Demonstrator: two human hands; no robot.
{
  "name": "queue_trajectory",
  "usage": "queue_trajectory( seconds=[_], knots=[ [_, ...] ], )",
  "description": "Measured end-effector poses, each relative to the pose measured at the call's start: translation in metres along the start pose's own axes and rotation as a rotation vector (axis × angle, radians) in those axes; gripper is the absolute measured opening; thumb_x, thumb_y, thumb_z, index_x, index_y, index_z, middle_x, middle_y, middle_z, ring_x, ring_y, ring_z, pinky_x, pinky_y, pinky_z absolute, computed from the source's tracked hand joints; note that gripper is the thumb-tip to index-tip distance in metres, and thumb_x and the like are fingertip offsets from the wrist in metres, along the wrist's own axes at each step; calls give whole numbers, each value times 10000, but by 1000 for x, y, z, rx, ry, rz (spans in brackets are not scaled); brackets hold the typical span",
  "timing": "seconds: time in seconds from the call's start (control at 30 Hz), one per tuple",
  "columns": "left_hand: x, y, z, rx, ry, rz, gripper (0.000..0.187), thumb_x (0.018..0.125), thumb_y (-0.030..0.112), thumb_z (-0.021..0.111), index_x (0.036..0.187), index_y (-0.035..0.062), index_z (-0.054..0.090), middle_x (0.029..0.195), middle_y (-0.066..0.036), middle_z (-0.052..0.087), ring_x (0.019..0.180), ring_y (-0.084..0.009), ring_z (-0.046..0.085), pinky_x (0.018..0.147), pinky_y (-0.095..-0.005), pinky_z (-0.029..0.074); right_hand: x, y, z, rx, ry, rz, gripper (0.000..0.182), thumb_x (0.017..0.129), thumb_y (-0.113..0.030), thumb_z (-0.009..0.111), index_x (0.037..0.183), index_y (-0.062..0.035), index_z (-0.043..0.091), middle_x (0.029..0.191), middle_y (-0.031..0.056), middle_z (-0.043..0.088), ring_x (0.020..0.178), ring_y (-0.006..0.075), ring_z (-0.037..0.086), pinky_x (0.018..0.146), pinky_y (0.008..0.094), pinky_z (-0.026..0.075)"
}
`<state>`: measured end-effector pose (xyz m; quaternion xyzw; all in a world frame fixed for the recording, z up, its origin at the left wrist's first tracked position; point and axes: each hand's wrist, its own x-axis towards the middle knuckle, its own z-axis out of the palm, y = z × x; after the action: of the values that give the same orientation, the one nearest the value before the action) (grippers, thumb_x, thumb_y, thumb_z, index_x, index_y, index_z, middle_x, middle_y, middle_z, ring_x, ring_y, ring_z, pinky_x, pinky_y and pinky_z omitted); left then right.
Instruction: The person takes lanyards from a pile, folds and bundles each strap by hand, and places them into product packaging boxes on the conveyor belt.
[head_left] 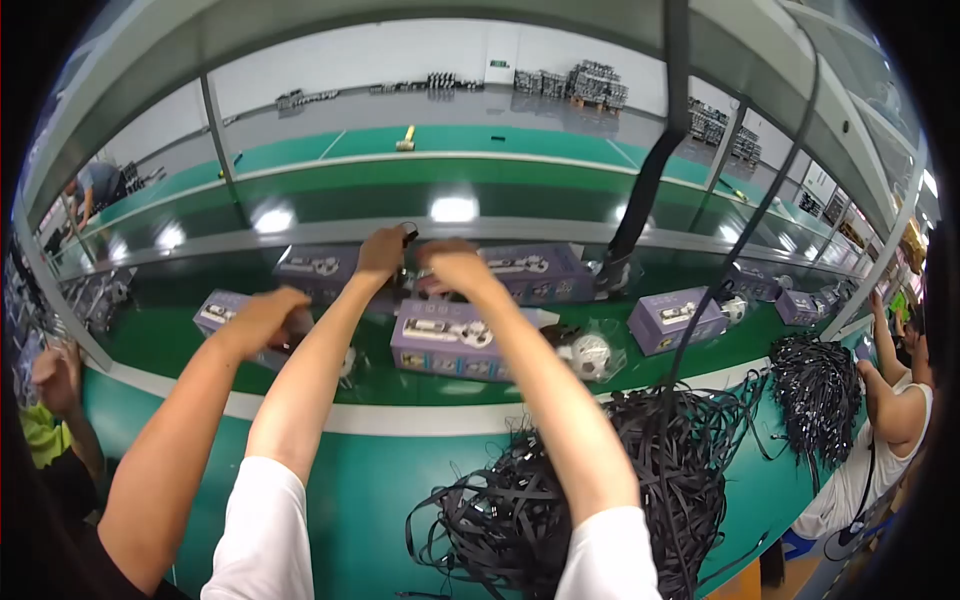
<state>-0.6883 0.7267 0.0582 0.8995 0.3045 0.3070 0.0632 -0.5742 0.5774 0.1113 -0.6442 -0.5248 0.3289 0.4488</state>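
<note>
Between two purple boxes in the back row, one at left (318, 264) and one at right (540, 270), the left hand (383, 252) and the right hand (450, 262) work close together near the centre of the frame. The hands are slightly apart from each other. A thin black loop (409, 232) shows at the fingers of the left hand; motion blur and overlap hide the grip, so whether either hand is clamped on anything cannot be told.

Directly below the hands, the front purple box (450, 338) lies on the green conveyor (400, 390), with a black-and-white ball (589, 356) in clear wrap at its right end. The forearm of the right hand crosses in front of this box. At left, a co-worker's hand (270, 318) reaches over another purple box (215, 310) and partly covers it. Further purple boxes, one at right centre (672, 320) and others beyond it, lie along the conveyor.

On the green tabletop (380, 490), a large tangle of black straps (500, 520) occupies the lower centre; a smaller bundle of straps (815, 390) lies at right. A dark hanging strap (650, 180) and a thin black cable (745, 235) cross the view in front of the line. A person in a white top (860, 480) is at the right edge.
</note>
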Motion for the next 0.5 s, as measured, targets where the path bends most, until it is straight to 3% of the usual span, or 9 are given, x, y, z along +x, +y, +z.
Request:
queue_trajectory(
  seconds=[0.03,0.1,0.13,0.23,0.27,0.3,0.33,0.37,0.5],
  knots=[
    [-7,5,1,127,-93,91,232,845,196,489,823,24,642,828,-207,654,819,-396,622,705,-496,478,-16,-1,-7,147,27,38,261,800,-151,563,958,18,684,779,131,684,647,163,651,573,304,525],
    [-8,15,16,47,-159,17,241,798,201,541,891,27,678,894,-205,662,863,-383,632,767,-456,499,-50,-12,-23,-124,88,-143,272,808,-147,548,974,23,680,763,133,690,639,157,653,575,295,519],
    [-7,31,2,28,-250,-38,245,776,207,561,894,34,689,879,-200,662,859,-378,632,769,-450,498,-71,-23,-29,-200,25,-129,268,800,-195,545,938,-19,693,783,110,699,703,250,683,693,346,518],
    [-8,73,-46,197,-506,-123,313,745,228,594,1002,88,706,990,-187,659,953,-348,624,849,-414,495,-138,-33,-31,-569,-258,-158,301,813,-290,571,946,-51,698,810,145,696,746,274,677,723,376,522],
    [-9,72,-52,293,-521,11,369,748,252,599,1068,91,685,1047,-188,648,1012,-340,606,889,-402,483,-162,-33,-28,-745,-360,-212,305,835,-314,561,944,-64,698,798,149,692,725,273,675,710,383,525],
    [-12,74,-58,190,-410,66,383,750,258,600,1083,85,676,1054,-190,644,1016,-344,600,896,-402,477,-195,-42,-22,-882,-370,-149,366,809,-412,594,942,-88,702,837,156,693,808,333,666,779,429,513],
    [-19,75,-64,89,-305,116,398,751,264,601,1097,79,668,1060,-192,640,1021,-348,595,902,-403,472,-214,-46,-14,-1014,-477,-46,390,774,-442,637,950,-100,704,836,154,691,857,338,659,814,430,508],
    [-27,73,-72,-11,-203,164,413,753,270,602,1112,73,660,1067,-194,636,1025,-351,589,908,-404,466,-230,-47,-7,-1041,-527,-37,329,771,-392,655,908,-98,708,810,168,679,837,357,653,785,438,513],
    [-56,112,-128,-409,-444,192,387,804,231,591,1141,47,637,1102,-169,639,1026,-275,598,926,-344,442,-256,-50,-3,-1120,-401,-224,196,787,-249,637,824,-67,697,736,193,642,751,376,635,688,457,511]
  ],
)
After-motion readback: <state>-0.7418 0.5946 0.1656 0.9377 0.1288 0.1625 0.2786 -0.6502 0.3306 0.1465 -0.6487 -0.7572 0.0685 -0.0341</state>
